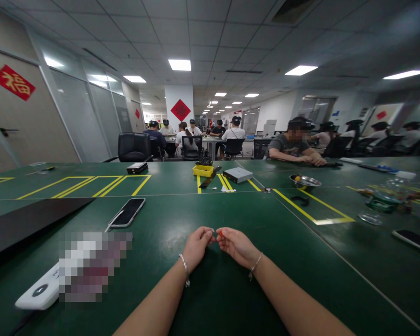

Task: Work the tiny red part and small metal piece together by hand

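One small orange-red piece sits pinched in the right hand above the green table, seemingly for fine control, while the left hand, curled narrow, waits just beside it, holding what, if anything, I can't tell!

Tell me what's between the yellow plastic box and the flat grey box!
The head view shows a dark flat strip and yellow tape lines there.

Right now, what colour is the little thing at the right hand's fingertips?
The little thing at the right hand is orange-red; the head view shows it.
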A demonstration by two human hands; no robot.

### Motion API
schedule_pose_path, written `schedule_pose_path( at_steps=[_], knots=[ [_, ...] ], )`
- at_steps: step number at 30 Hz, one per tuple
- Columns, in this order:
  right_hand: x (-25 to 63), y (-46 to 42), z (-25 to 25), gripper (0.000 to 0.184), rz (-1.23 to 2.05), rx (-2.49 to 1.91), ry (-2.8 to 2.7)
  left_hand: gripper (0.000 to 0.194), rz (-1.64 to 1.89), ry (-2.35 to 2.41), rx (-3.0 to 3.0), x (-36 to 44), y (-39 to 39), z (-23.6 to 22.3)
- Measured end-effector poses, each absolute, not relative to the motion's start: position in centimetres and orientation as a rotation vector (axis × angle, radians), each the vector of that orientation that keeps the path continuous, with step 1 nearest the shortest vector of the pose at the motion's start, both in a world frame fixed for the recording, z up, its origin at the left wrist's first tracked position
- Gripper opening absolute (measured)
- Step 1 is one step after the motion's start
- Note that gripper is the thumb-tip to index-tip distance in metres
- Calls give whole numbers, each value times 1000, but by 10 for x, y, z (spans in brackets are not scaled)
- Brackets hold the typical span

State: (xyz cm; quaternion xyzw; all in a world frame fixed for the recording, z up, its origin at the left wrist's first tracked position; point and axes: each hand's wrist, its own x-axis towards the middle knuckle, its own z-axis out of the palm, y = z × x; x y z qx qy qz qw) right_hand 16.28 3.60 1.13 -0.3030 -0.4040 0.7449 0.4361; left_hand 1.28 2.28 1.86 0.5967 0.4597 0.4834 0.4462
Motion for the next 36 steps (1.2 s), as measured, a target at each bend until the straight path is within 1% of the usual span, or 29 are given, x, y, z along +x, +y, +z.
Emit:
schedule_pose_path(
  at_steps=[3,7,9,13,16,19,22,26,28,31,33,36],
  knots=[
    [162,36,11,18,1844,-760,-998,30,1175,1116,1468,12,23,17],
    [161,35,12,19,1837,-763,-984,30,1158,1121,1447,12,24,16],
    [162,35,12,20,1842,-761,-982,27,1164,1136,1473,12,24,16],
    [163,36,11,22,1844,-750,-978,14,1197,1202,1498,13,23,17],
    [163,37,10,23,1841,-752,-980,14,1198,1246,1531,13,22,18],
    [162,38,10,18,1844,-775,-988,13,1203,1261,1542,13,21,19],
    [162,37,11,20,1845,-787,-998,11,1214,1255,1529,13,21,20],
    [161,36,13,21,1844,-804,-989,31,1200,1198,1521,13,21,19],
    [161,35,14,20,1841,-801,-991,37,1193,1175,1484,14,21,17],
    [162,35,14,18,1845,-781,-1013,42,1200,1141,1401,14,22,15],
    [162,35,13,20,1848,-771,-1021,44,1212,1130,1354,14,22,15],
    [163,36,12,23,1844,-763,-1024,42,1214,1127,1343,14,22,16]
  ],
)
